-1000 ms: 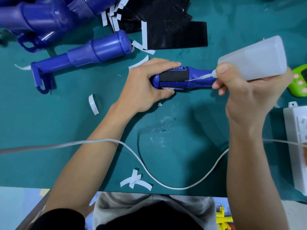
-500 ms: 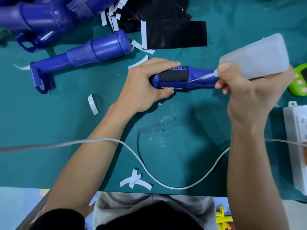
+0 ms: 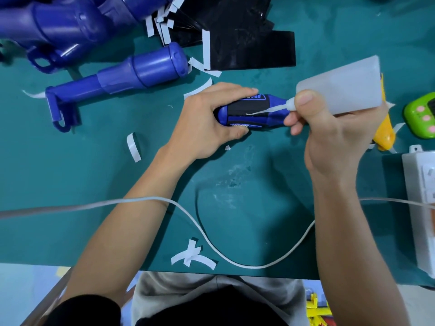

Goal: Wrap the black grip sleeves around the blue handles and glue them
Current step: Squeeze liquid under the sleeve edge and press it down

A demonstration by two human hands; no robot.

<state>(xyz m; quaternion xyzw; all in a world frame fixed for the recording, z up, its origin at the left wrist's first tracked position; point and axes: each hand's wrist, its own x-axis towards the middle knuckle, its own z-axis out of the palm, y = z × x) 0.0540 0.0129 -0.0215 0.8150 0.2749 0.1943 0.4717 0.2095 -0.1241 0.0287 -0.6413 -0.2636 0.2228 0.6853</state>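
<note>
My left hand (image 3: pixel 207 121) grips a blue handle (image 3: pixel 274 114) lying across the green table, thumb below and fingers over its top. A black grip sleeve (image 3: pixel 244 108) is wrapped around that handle. My right hand (image 3: pixel 329 135) holds a translucent glue bottle (image 3: pixel 339 87), tilted left, with its thin nozzle tip resting on the black sleeve. A bare blue handle (image 3: pixel 131 77) lies to the upper left, with more blue handles (image 3: pixel 58 24) piled behind it. Flat black sleeve sheets (image 3: pixel 247 43) lie at the top centre.
White backing strips (image 3: pixel 193 255) are scattered over the green mat (image 3: pixel 94 175). A white cable (image 3: pixel 235 261) loops across the front. At right stand a white box (image 3: pixel 421 208), a green device (image 3: pixel 421 118) and a yellow tool (image 3: pixel 383 137).
The glue nozzle has slid left along the handle, from the blue neck onto the black sleeve. My left hand keeps its hold in the same place.
</note>
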